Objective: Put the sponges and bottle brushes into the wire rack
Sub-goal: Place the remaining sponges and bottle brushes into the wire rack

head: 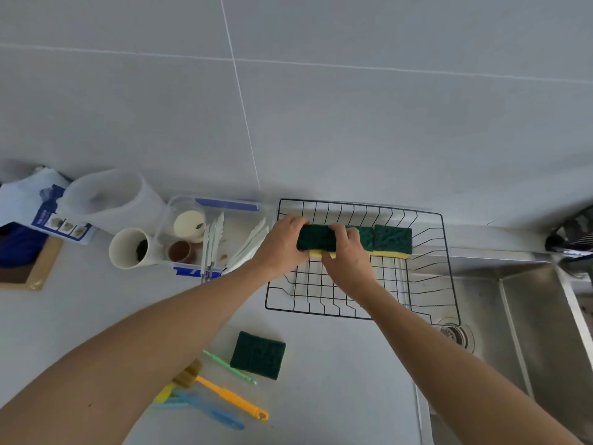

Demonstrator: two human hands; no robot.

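Observation:
A black wire rack (447,268) sits on the counter beside the sink. Green-and-yellow sponges stand on edge along its far side; the rightmost sponge (393,239) is free of my hands. My left hand (282,244) and my right hand (345,252) both grip another sponge (316,237) at the left end of that row, inside the rack. One more green sponge (258,354) lies flat on the counter near me. Bottle brushes with orange (231,396), green (229,367) and blue (211,411) handles lie beside it, partly hidden by my left forearm.
A steel sink (519,332) with a drain lies right of the rack, a dark tap (571,239) above it. Left of the rack are a clear box (231,205) with cups and white utensils, a paper cup (130,248), a translucent jug (109,200) and a booklet (29,203).

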